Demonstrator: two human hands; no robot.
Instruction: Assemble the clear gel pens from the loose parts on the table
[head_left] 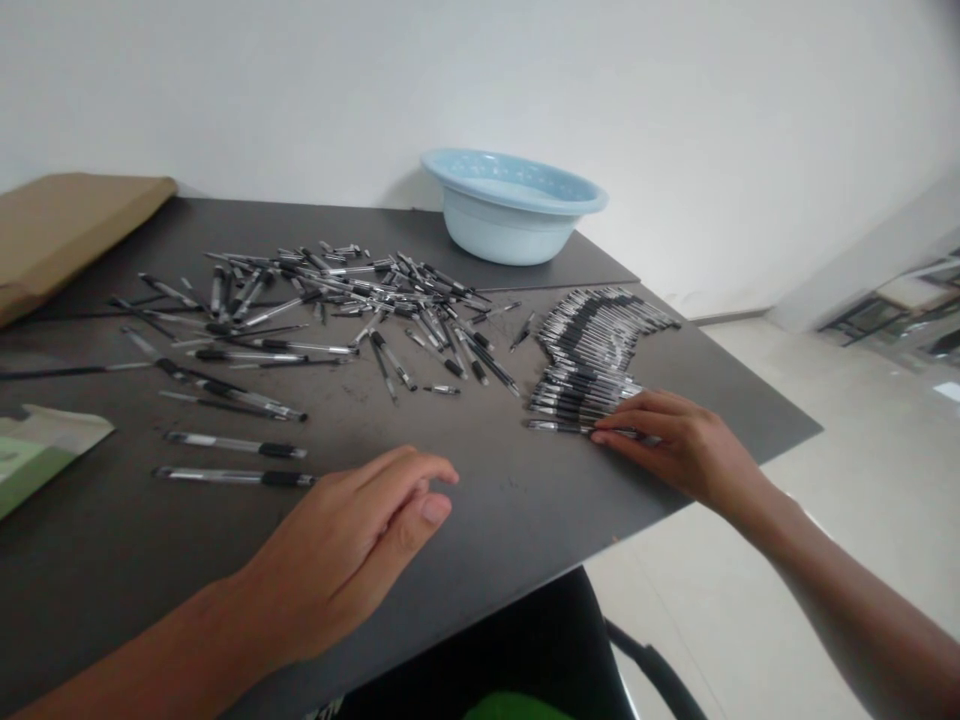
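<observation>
My right hand (675, 440) pinches a clear pen with a black grip (559, 427) at the near end of a tight row of pens (589, 340) on the table's right side. The pen lies flat, side by side with the others. My left hand (367, 540) hovers over the table's front part, fingers apart and slightly curled, holding nothing. Just beyond its wrist lie two single pens, one (232, 477) nearer and one (236, 443) farther. A loose heap of pens and pen parts (352, 290) spreads across the middle and left.
A light blue plastic basin (517, 225) stands at the back against the wall. A brown cardboard piece (82, 225) lies at the back left, and a green and white packet (45, 450) at the left edge. The grey table (480, 520) ends at the right above a pale floor.
</observation>
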